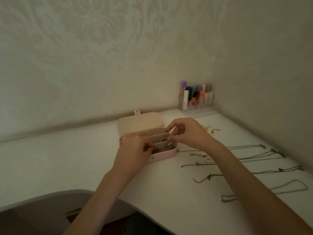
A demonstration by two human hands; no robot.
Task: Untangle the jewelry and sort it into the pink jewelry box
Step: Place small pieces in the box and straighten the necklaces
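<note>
The pink jewelry box stands open on the white table, its lid tilted back toward the wall. Small pieces of jewelry fill its cream compartments. My left hand lies over the box's left side, fingers curled into the front compartment; what they pinch is too small to make out. My right hand hovers over the box's right end, thumb and fingers curled together as if pinching something tiny. Several chains lie stretched out in rows to the right. Gold earrings lie behind them.
A clear organizer of coloured tubes stands in the back right corner against the wall. The table's curved front edge runs below my left forearm. Another chain loops near the right edge.
</note>
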